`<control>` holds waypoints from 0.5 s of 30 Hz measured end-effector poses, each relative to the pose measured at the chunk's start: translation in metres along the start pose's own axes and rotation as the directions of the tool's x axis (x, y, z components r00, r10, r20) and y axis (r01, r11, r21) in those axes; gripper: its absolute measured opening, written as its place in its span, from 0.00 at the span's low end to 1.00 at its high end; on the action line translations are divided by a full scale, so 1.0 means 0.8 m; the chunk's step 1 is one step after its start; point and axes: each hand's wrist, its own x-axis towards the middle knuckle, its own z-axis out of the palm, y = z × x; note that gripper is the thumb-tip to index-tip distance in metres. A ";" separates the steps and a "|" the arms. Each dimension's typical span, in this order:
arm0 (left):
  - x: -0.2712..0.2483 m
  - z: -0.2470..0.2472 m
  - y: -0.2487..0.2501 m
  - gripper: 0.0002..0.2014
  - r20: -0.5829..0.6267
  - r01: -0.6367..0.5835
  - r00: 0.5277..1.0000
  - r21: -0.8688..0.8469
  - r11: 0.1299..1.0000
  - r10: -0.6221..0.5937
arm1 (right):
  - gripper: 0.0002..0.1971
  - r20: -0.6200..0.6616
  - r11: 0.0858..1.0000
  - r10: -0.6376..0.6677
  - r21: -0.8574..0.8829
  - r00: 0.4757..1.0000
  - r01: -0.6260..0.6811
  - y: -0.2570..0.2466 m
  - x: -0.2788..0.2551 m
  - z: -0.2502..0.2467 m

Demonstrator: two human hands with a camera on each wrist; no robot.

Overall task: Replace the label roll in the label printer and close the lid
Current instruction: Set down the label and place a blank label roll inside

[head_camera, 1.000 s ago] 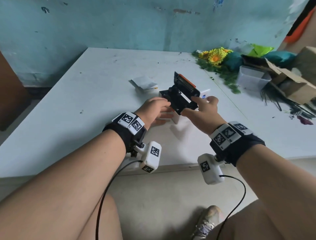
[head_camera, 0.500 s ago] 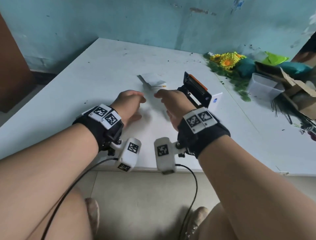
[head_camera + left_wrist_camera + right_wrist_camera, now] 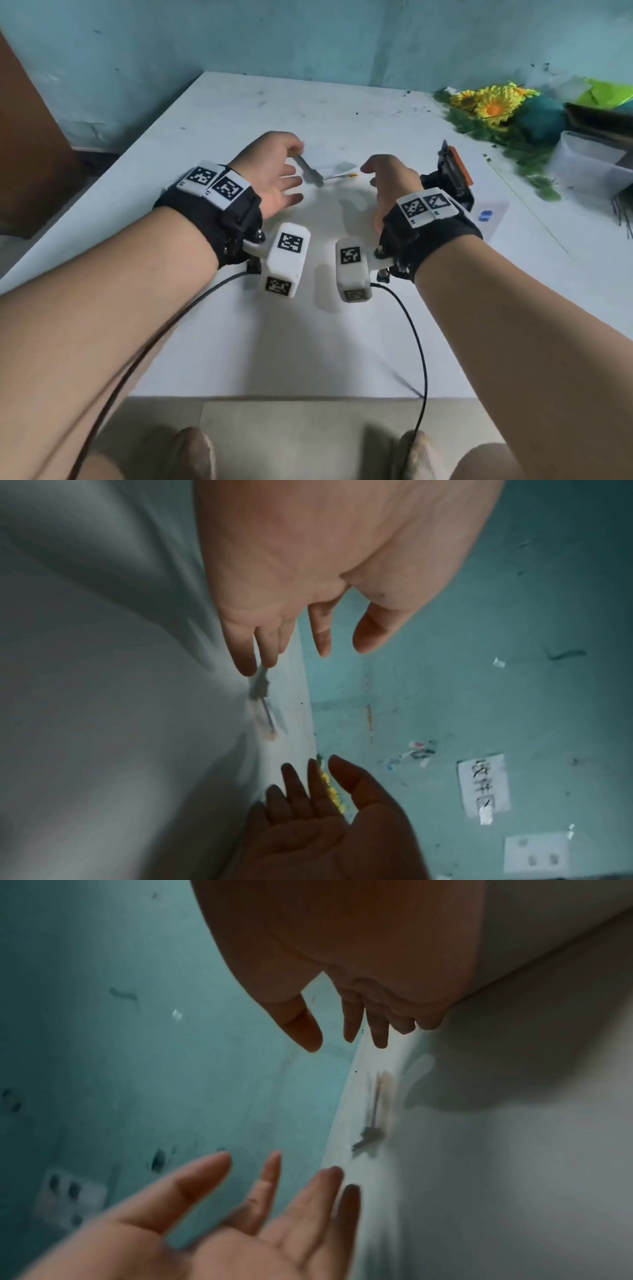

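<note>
Teal, scuffed wall (image 3: 308, 37) backs a white table (image 3: 308, 342) that fills most of the head view, with a heap of yellow artificial flowers (image 3: 489, 102) and a clear plastic tub (image 3: 589, 168) crowding its far right corner. Both bare forearms reach in from below, each wearing a black wrist strap with printed markers and a white camera block. Behind the right wrist and half hidden by it sits the label printer (image 3: 479, 209), a white body with a small blue mark on its side; its black lid (image 3: 452, 168), edged in orange, stands raised and upright, so the open compartment faces up and toward the person. Its long axis cannot be told from what shows. The left hand (image 3: 274, 174) hovers over the table with fingers spread and loosely bent, holding nothing; the right hand (image 3: 387, 181) faces it, palm inward, fingers relaxed and slightly curved, also empty. Between them, on the table just beyond the fingertips, lies a small pale folded paper piece (image 3: 310, 171), blurred, with a thin yellow-tipped strip (image 3: 340, 176) pointing right from it
</note>
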 end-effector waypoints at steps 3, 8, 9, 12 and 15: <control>0.028 0.005 0.022 0.08 0.036 0.028 0.999 -0.097 0.995 -0.025 | 0.24 0.087 0.983 -0.007 0.182 0.996 -0.009 -0.022 0.023 0.013; 0.061 0.007 0.014 0.18 0.008 0.074 0.997 -0.145 0.987 -0.073 | 0.23 0.156 0.975 0.002 0.218 0.988 -0.037 -0.019 0.046 0.018; 0.066 0.010 0.009 0.20 -0.006 0.072 0.997 -0.140 0.988 -0.074 | 0.23 0.153 0.970 0.004 0.238 0.988 -0.041 -0.016 0.053 0.019; 0.079 0.023 0.001 0.19 -0.015 0.118 0.992 -0.138 0.983 -0.121 | 0.23 0.127 0.968 -0.018 0.252 0.992 -0.015 -0.013 0.069 0.027; 0.084 0.032 0.001 0.18 0.000 0.163 0.987 -0.096 0.982 -0.163 | 0.16 0.123 0.984 -0.048 0.177 0.991 0.026 -0.015 0.074 0.031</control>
